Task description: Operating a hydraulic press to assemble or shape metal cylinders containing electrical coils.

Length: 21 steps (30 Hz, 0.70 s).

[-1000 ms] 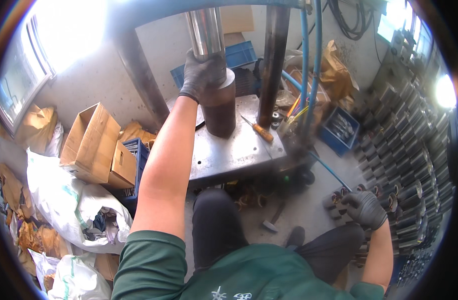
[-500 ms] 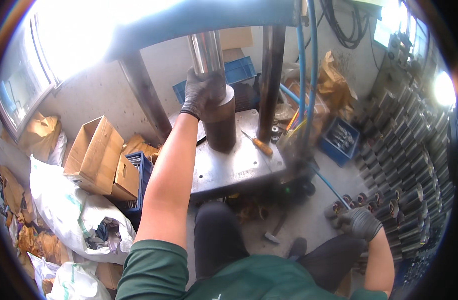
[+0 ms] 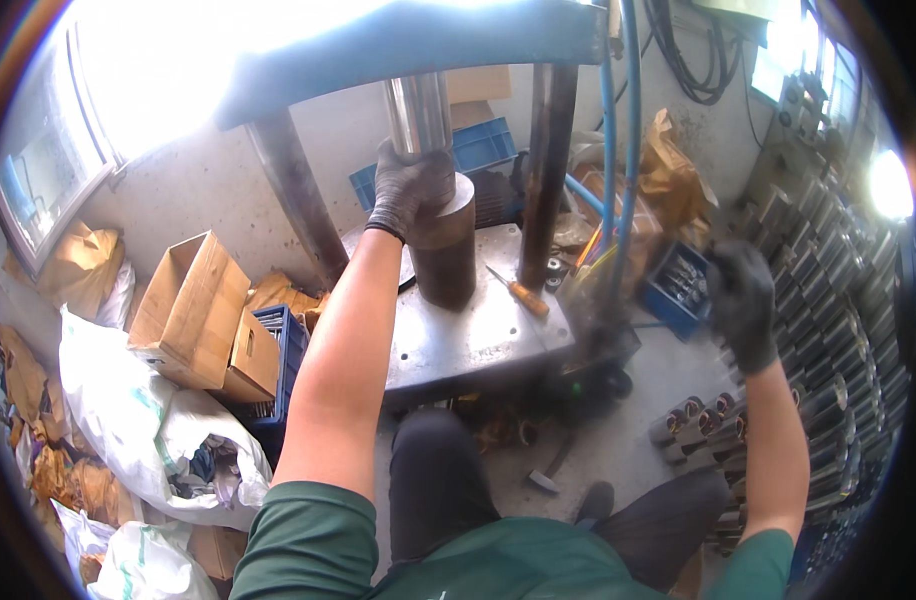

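My left hand (image 3: 415,187), in a dark glove, is closed between the shiny press ram (image 3: 419,115) and the thick dark metal cylinder (image 3: 446,262). The fingers wrap round something at the cylinder's top, and the palm hides what it is. The cylinder stands upright on the steel press table (image 3: 448,345). My right hand (image 3: 743,308), also gloved, is raised at the right beside a blue crate of metal parts (image 3: 678,290). Motion blurs its fingers. A short stretch of a blue rod (image 3: 650,324) shows below the crate; whether the hand touches it is unclear.
A wooden-handled pointed tool (image 3: 519,292) lies on the press table near a dark column (image 3: 546,180). Many metal cylinders (image 3: 828,340) are stacked at the right. A hammer (image 3: 546,478) lies on the floor. Cardboard boxes (image 3: 193,310) and white sacks (image 3: 118,400) crowd the left.
My right hand has swung up and away from the low right, where it was on the blue rod's end. The rod now lies more level. My left hand keeps its place at the cylinder's top.
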### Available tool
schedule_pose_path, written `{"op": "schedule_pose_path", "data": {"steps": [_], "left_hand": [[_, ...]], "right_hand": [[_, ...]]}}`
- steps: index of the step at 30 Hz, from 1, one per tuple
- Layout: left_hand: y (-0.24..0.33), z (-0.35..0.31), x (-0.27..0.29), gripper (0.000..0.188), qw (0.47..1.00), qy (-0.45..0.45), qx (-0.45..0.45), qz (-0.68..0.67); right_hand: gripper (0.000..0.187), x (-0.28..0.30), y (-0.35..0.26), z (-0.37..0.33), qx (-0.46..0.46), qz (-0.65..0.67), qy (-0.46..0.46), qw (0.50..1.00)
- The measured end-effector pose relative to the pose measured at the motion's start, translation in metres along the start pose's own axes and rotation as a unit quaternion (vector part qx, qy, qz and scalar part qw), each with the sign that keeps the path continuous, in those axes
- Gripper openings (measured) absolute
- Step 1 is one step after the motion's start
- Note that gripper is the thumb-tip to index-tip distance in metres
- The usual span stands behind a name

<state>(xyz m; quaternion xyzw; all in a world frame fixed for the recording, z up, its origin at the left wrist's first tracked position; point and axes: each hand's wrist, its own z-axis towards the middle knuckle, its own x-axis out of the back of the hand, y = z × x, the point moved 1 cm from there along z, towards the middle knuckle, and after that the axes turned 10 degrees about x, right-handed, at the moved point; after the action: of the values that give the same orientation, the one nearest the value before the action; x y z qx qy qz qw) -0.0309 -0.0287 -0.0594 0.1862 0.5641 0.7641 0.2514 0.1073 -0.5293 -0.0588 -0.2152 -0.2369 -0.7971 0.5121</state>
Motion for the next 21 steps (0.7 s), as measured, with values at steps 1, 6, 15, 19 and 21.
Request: {"op": "schedule_pose_path", "data": {"steps": [1, 6, 15, 19, 21], "left_hand": [[-0.001, 0.001, 0.000, 0.082, 1.000, -0.004, 0.005, -0.007], [0.005, -0.007, -0.004, 0.050, 0.998, 0.053, -0.044, -0.010], [-0.058, 0.041, 0.013, 0.036, 0.992, -0.015, 0.120, 0.019], [-0.109, 0.080, 0.053, 0.044, 0.988, -0.141, 0.053, -0.025], [-0.122, 0.102, 0.053, 0.048, 0.981, -0.171, 0.064, -0.064]], "right_hand": [[0.023, -0.012, 0.012, 0.016, -0.001, 0.013, 0.031, 0.999], [0.032, -0.024, 0.022, 0.036, -0.020, 0.015, 0.019, 0.999], [0.011, 0.053, -0.065, -0.160, 0.073, 0.234, -0.457, 0.855], [0.024, 0.039, -0.067, -0.196, 0.030, 0.208, -0.434, 0.876], [0.031, 0.040, -0.055, -0.184, -0.087, 0.211, -0.435, 0.871]]}}
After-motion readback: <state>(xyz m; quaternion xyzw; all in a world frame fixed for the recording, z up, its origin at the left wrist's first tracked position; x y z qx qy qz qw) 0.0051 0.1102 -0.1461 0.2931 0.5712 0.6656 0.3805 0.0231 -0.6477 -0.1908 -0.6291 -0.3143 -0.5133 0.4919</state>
